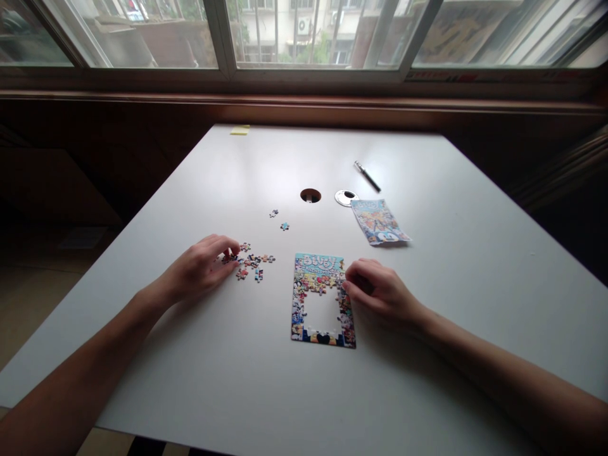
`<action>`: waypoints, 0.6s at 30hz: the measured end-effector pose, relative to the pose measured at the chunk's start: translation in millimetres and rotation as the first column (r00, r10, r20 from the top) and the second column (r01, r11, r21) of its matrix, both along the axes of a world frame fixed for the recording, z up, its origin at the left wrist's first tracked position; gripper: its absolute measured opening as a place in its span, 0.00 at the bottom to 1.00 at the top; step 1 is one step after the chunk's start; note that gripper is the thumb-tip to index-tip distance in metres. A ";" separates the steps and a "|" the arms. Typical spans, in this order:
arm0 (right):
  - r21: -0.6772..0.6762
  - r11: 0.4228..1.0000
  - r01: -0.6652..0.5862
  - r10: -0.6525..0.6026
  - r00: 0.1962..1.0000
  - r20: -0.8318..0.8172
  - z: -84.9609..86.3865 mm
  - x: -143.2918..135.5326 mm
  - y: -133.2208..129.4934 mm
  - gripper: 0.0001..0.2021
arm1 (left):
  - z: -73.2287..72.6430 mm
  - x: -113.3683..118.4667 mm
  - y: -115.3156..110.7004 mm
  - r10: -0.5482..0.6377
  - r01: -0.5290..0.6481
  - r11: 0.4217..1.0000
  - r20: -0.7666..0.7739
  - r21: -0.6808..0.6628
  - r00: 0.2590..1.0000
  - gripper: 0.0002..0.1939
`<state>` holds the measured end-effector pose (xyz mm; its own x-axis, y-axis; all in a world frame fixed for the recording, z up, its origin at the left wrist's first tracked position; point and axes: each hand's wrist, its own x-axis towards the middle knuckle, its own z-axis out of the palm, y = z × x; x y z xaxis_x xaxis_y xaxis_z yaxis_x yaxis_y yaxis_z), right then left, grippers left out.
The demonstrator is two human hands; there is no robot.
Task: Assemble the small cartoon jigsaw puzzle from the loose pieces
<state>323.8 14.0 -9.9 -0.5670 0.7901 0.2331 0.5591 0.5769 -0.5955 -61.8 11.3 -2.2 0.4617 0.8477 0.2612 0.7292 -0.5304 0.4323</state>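
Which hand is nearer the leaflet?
Right. The right hand is on the near side of the leaflet, at the puzzle. The left hand is farther off, to the left, at the loose pieces.

Gap btwn loose pcs (251, 260) & puzzle (298, 304); table hole (310, 196) beyond.

White tabletop (199, 354) smooth with a soft sheen; leaflet (380, 221) papery, creased; metallic-looking disc (340, 198) shiny.
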 end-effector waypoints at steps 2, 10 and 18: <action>0.001 1.000 -0.002 0.002 1.000 -0.001 -0.4 0.0 0.2 0.07 | 0.6 0.1 0.4 -0.011 0.011 1.000 0.002 0.013 1.000 0.07; -0.005 1.000 -0.007 0.007 1.000 -0.014 -1.1 0.0 0.1 0.06 | -2.8 -0.8 3.1 -0.083 0.083 0.996 -0.008 0.039 0.997 0.07; -0.013 1.000 -0.005 0.005 1.000 -0.007 -0.9 0.0 0.4 0.07 | -1.9 -2.6 3.9 -0.065 0.065 0.996 -0.011 0.062 0.998 0.07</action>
